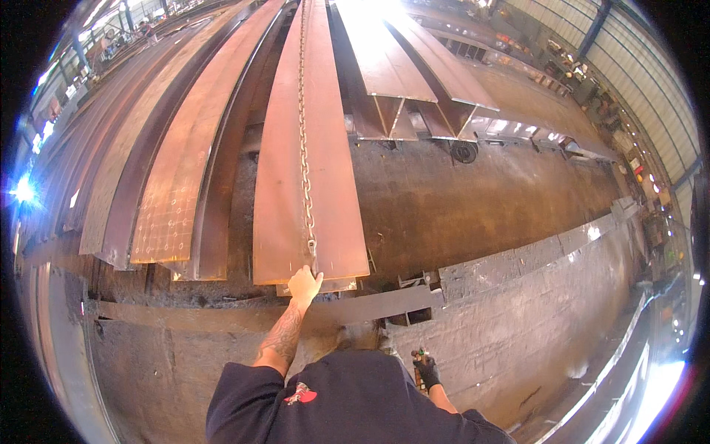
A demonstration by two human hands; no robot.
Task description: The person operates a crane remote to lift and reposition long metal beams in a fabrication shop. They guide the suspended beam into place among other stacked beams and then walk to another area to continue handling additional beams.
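Chain (pixel 302 140) lies lengthwise along the top of a long rust-brown steel plate (pixel 310 177), running from the far end of the scene down to a hook or link near the plate's near edge. Just at that near edge, the left hand (pixel 304 284) is bare and closed around the lip of the plate, right below the chain's end; the tattooed forearm reaches up from the lower middle. The right hand (pixel 427 368), in a dark glove, sits low and to the right, wrapped around a small dark handheld object (pixel 421 358) whose kind I cannot tell. To the left of the plate, more long steel plates (pixel 170 185) lie side by side. Farther right, steel beams (pixel 414 89) rest above a rusty floor (pixel 473 200).
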